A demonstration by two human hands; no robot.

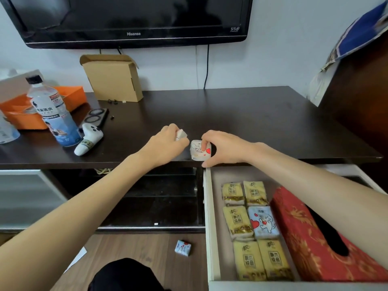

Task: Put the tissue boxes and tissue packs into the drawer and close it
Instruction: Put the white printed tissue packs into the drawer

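My right hand (222, 147) grips a white tissue pack with a red heart (198, 153) at the front edge of the dark tabletop (252, 122). My left hand (168, 141) is closed on another small white pack (181, 134) just to its left. Below at the right, the open drawer (210, 217) holds several yellow tissue packs (239, 221), a blue-white heart pack (263, 222) and a red patterned tissue box (315, 238). One more small pack (183, 247) lies on the wooden floor.
On the tabletop's left stand a water bottle (55, 114), a white game controller (89, 139), an orange tray (42, 108) and a cardboard box (114, 77). A TV (134, 19) hangs above. A dark cabinet (361, 91) rises at the right.
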